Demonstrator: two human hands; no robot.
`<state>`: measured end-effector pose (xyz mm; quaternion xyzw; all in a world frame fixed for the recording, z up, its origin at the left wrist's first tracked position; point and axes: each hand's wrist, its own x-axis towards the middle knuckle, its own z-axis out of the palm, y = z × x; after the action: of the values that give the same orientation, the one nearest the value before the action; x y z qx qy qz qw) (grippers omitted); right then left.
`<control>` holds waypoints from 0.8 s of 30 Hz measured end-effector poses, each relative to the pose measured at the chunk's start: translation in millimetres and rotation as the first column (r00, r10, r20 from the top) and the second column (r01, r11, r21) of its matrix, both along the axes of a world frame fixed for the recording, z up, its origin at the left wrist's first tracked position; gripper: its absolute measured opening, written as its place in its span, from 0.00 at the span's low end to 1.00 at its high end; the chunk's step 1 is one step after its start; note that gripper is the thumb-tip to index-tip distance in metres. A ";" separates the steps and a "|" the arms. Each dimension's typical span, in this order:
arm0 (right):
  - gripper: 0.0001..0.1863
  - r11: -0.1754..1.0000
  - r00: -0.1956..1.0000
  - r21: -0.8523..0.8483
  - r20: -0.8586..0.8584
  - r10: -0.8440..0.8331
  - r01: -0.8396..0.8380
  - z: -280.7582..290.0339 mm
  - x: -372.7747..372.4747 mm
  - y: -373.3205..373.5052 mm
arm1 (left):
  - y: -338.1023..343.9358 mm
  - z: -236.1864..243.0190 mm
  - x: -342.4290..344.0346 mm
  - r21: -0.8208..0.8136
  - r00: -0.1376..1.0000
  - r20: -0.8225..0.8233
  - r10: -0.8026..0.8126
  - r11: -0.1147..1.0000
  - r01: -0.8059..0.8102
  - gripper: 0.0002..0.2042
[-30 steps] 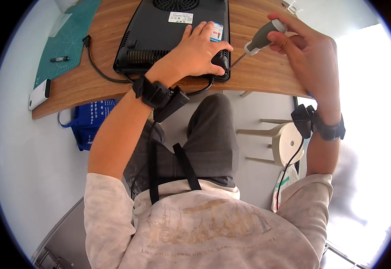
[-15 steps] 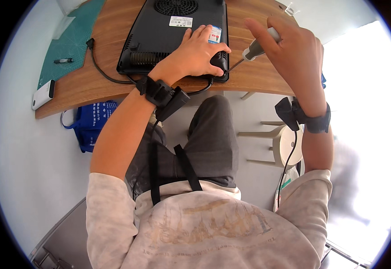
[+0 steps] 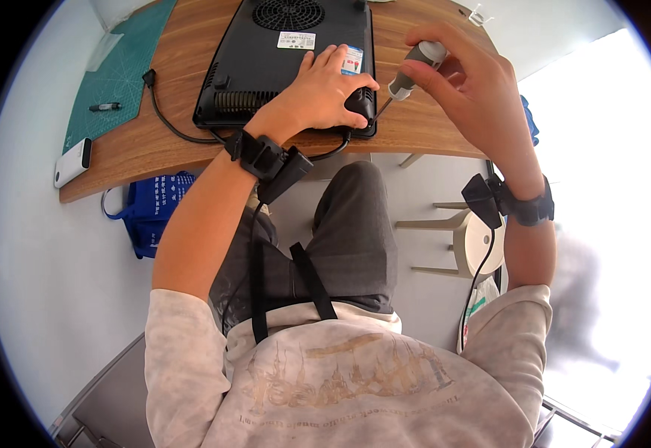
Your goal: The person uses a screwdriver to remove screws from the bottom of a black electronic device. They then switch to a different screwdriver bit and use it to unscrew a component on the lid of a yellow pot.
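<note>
A black flat appliance that looks like an induction cooker (image 3: pixel 254 63) lies bottom up on the wooden table, its round fan grille at the far end. Spread over its near right part is my left hand (image 3: pixel 331 88), fingers apart, the thumb by the near right corner. My right hand (image 3: pixel 471 82) pinches the grey and white handle of a screwdriver (image 3: pixel 407 73) between thumb and fingers. The screwdriver leans, its shaft running down to that same corner beside my left thumb. Whether its tip sits in a screw is too small to tell.
A black power cord (image 3: pixel 172 128) curves along the table (image 3: pixel 135 157) left of the appliance. Farther left are a green cutting mat (image 3: pixel 120 75) with a dark pen (image 3: pixel 105 107) and a white power bank (image 3: pixel 72 163). Below stand a blue bag (image 3: pixel 146 216) and a beige stool (image 3: pixel 475 243).
My right hand has shifted a little left and turned, bringing the screwdriver more upright. The appliance appears slightly farther left in view. My left hand keeps its place on it.
</note>
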<state>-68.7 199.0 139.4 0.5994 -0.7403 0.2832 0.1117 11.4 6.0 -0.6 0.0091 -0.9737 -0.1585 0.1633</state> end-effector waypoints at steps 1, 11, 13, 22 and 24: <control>0.15 0.999 0.999 0.023 -0.016 -0.031 0.031 0.2 1.1 0.7 | -0.4 0.0 0.5 0.002 1.000 -0.002 -0.004 1.000 0.004 0.30; 0.22 0.988 0.992 -0.109 0.074 -0.104 0.111 -21.2 -11.2 11.0 | -0.9 3.7 -1.4 0.007 0.999 0.004 -0.039 0.999 0.039 0.21; 0.23 0.961 0.962 -0.092 0.114 -0.248 0.259 -16.4 -8.5 22.3 | -8.1 5.9 -0.9 0.047 0.998 0.001 -0.065 0.997 0.065 0.18; 0.23 0.904 0.878 -0.132 0.327 -0.348 0.407 -34.8 -44.5 81.9 | 0.1 27.4 3.3 0.154 0.991 -0.114 -0.063 0.985 0.080 0.14; 0.23 0.906 0.874 -0.126 0.347 -0.341 0.404 -38.9 -42.4 87.1 | 0.8 26.9 3.4 0.116 0.987 -0.142 -0.076 0.989 0.093 0.13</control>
<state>-111.1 286.0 100.5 0.3776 -0.8191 0.4196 0.1023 14.8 6.8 26.4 -0.0334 -0.9481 -0.2248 0.2222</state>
